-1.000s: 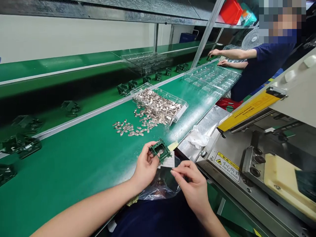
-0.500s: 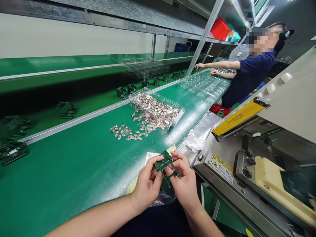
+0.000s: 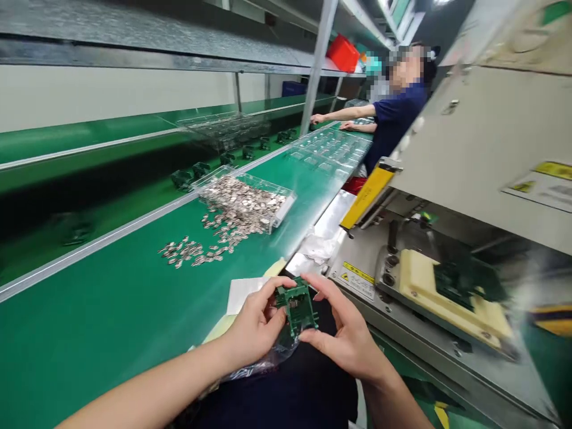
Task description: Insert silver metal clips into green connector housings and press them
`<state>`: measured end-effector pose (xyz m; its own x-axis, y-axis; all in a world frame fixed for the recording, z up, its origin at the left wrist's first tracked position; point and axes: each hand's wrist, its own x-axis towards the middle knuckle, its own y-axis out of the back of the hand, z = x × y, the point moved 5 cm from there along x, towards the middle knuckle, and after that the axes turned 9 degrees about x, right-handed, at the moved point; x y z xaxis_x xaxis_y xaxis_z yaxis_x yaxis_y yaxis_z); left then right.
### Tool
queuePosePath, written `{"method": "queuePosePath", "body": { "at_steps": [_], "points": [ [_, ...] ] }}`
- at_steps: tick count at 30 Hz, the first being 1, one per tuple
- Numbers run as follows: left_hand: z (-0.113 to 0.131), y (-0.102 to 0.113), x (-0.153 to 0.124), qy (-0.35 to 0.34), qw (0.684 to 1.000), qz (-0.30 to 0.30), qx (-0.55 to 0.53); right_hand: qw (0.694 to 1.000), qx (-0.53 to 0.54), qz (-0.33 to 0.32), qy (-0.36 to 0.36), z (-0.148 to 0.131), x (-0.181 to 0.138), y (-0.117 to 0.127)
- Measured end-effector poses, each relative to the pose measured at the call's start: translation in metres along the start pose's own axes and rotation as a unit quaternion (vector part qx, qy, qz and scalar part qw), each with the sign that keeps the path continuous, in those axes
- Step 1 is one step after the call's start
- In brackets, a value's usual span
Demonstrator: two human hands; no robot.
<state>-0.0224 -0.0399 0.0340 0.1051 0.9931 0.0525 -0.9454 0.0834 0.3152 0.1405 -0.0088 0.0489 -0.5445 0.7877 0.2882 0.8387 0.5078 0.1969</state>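
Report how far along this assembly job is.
Looks done: dark green parts lie on the conveyor beyond, and another sits on the press's cream fixture. In hand: left hand and right hand hold one green frame. Left: a tray of metal clips and loose clips on the bench.

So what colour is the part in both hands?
The part is dark green, clearest in the head view.

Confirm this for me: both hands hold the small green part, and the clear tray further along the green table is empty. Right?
Not quite. The head view shows the clear tray heaped with silver metal pieces, with more spilled pieces beside it. The rest is right: the left hand and the right hand both hold the small green part.
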Motion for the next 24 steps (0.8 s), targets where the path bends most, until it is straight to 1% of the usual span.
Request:
{"method": "queuePosePath", "body": {
  "at_steps": [2,3,4,5,6,7,8,9,10,11,12,13,14,15,16,17,19,20,21,23,24],
  "points": [
    [0.023,-0.018,0.016,-0.035,0.994,-0.105,-0.001,0.998,-0.039,0.024,0.036,-0.018,-0.023,0.032],
    [0.036,-0.029,0.026,-0.059,0.985,-0.159,-0.009,0.996,-0.047,0.055,0.046,-0.026,-0.038,0.051],
    [0.051,-0.041,0.038,-0.089,0.975,-0.205,-0.014,0.992,-0.049,0.107,0.051,-0.033,-0.055,0.072],
    [0.066,-0.055,0.051,-0.124,0.964,-0.235,-0.008,0.98,-0.05,0.183,0.056,-0.039,-0.074,0.095],
    [0.08,-0.069,0.067,-0.162,0.956,-0.244,0.009,0.956,-0.05,0.283,0.067,-0.044,-0.096,0.12],
    [0.095,-0.086,0.084,-0.2,0.95,-0.235,0.036,0.912,-0.053,0.4,0.076,-0.048,-0.12,0.146],
    [0.108,-0.103,0.101,-0.233,0.947,-0.212,0.069,0.853,-0.062,0.511,0.089,-0.052,-0.144,0.168],
    [0.12,-0.122,0.118,-0.258,0.942,-0.189,0.098,0.793,-0.077,0.596,0.097,-0.055,-0.164,0.186],
    [0.13,-0.142,0.134,-0.268,0.939,-0.181,0.12,0.748,-0.097,0.65,0.096,-0.058,-0.178,0.201],
    [0.138,-0.161,0.147,-0.264,0.936,-0.188,0.136,0.721,-0.117,0.677,0.091,-0.059,-0.185,0.212],
    [0.144,-0.177,0.159,-0.252,0.935,-0.204,0.145,0.715,-0.132,0.682,0.078,-0.06,-0.187,0.222],
    [0.148,-0.189,0.167,-0.237,0.936,-0.218,0.144,0.722,-0.143,0.674,0.062,-0.059,-0.184,0.23],
    [0.151,-0.195,0.172,-0.223,0.939,-0.225,0.13,0.734,-0.148,0.661,0.047,-0.057,-0.178,0.236],
    [0.153,-0.195,0.174,-0.212,0.946,-0.223,0.103,0.751,-0.15,0.643,0.03,-0.055,-0.17,0.24],
    [0.153,-0.187,0.173,-0.204,0.953,-0.212,0.064,0.767,-0.154,0.622,0.018,-0.053,-0.161,0.242],
    [0.15,-0.174,0.169,-0.198,0.96,-0.197,0.019,0.787,-0.164,0.594,0.006,-0.051,-0.149,0.244],
    [0.137,-0.137,0.154,-0.177,0.967,-0.178,-0.047,0.835,-0.2,0.511,-0.03,-0.047,-0.122,0.242],
    [0.126,-0.117,0.143,-0.159,0.969,-0.181,-0.058,0.857,-0.219,0.464,-0.054,-0.044,-0.108,0.24],
    [0.112,-0.097,0.132,-0.137,0.972,-0.188,-0.045,0.873,-0.235,0.421,-0.078,-0.041,-0.095,0.238],
    [0.08,-0.065,0.109,-0.079,0.972,-0.221,-0.006,0.888,-0.255,0.364,-0.118,-0.037,-0.078,0.235],
    [0.062,-0.053,0.098,-0.047,0.972,-0.23,0.013,0.89,-0.259,0.351,-0.13,-0.035,-0.076,0.235]
  ]
}}
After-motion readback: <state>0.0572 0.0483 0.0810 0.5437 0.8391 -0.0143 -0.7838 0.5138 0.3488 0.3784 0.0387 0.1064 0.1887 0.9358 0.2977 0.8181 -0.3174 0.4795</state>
